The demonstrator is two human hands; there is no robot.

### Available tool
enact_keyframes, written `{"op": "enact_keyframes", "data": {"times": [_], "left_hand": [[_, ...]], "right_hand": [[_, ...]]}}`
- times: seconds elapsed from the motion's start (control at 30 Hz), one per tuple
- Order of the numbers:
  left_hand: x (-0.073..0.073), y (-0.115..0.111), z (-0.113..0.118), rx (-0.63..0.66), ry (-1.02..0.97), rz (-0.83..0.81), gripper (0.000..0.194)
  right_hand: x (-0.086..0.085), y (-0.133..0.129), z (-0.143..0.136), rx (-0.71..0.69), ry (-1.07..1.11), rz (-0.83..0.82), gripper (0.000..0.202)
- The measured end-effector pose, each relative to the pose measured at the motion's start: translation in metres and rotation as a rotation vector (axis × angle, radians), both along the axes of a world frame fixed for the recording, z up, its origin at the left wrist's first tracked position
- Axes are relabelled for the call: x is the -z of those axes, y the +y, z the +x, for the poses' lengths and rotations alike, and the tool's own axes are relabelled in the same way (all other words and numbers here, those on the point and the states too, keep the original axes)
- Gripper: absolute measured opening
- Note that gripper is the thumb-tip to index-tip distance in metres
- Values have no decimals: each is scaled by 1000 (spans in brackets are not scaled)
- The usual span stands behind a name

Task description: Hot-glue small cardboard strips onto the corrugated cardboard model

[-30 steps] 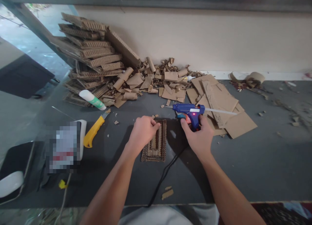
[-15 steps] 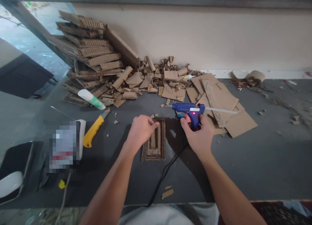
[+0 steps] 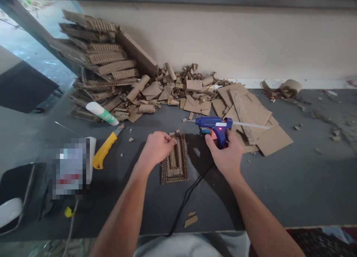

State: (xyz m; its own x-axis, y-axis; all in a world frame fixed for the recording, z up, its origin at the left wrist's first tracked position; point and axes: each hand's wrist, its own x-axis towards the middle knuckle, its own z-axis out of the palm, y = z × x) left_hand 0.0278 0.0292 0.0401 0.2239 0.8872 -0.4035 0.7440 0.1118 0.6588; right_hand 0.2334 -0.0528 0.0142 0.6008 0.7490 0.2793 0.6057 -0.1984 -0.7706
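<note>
A small rectangular panel (image 3: 183, 164) built of corrugated cardboard strips lies on the dark table, its nested strips forming a frame. My left hand (image 3: 158, 148) is over its upper left part, thumb and fingers pinched together; whatever is between the fingertips is hidden. To the right, my right hand (image 3: 227, 156) grips the handle of a blue hot glue gun (image 3: 213, 122). A red light glows on the gun, its nozzle points left, and a clear glue stick (image 3: 252, 125) sticks out of its back.
Cardboard slabs (image 3: 103, 58) are piled at the back left, beside scraps (image 3: 167, 90). Flat cardboard sheets (image 3: 275, 140) lie behind the glue gun. At left are a yellow utility knife (image 3: 105, 151), a white-green tube (image 3: 102, 113) and a blurred-out device (image 3: 71, 168). A black cord (image 3: 185, 201) runs to the front edge.
My left hand has shifted slightly left, and the panel's far end has swung a little left with it. The right hand and the glue gun look almost still.
</note>
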Motion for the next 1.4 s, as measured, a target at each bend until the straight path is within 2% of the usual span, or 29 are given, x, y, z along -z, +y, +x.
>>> {"op": "enact_keyframes", "data": {"times": [0.17, 0.4, 0.7, 1.0, 1.2, 1.4], "left_hand": [[1, 2, -5, 39, -2, -32, 30], [5, 1, -6, 22, -4, -24, 30], [1, -1, 6, 26, 90, 56, 20], [-1, -6, 13, 23, 109, 89, 22], [4, -4, 10, 16, 51, 69, 22], [3, -3, 9, 3, -1, 31, 20]], "right_hand": [[2, -1, -1, -33, 69, -15, 37], [-3, -4, -8, -84, 149, -43, 35], [-5, -7, -17, -124, 162, -79, 37], [-6, -6, -16, -121, 163, -75, 37], [-3, -6, -16, -115, 147, -62, 37], [-3, -5, -15, -113, 137, -60, 37]]}}
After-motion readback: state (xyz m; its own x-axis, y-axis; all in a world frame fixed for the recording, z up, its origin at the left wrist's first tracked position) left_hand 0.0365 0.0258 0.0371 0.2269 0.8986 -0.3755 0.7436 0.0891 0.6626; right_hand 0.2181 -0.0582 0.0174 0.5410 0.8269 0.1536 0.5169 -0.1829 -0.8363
